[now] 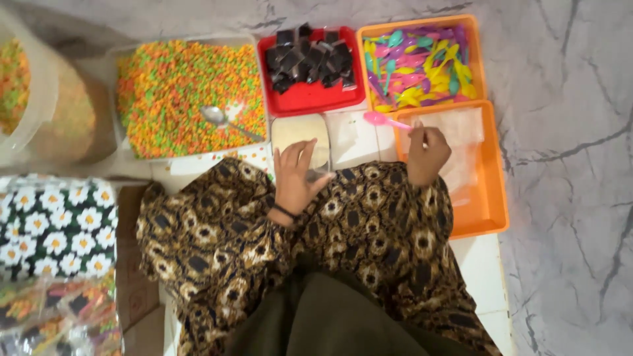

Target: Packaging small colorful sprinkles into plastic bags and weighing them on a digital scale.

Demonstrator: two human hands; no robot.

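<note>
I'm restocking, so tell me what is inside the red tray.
The red tray holds a heap of small dark, glossy square pieces piled toward its far side; the near part of its floor is bare. Whatever lies beneath the heap is covered.

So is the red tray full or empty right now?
Partly full: the red tray holds a heap of dark squares at its far end, while its near part shows bare red.

Clear filled packets (59, 316) lie bottom left (contents colourful), beside a floral-patterned bundle (56, 224).
</note>
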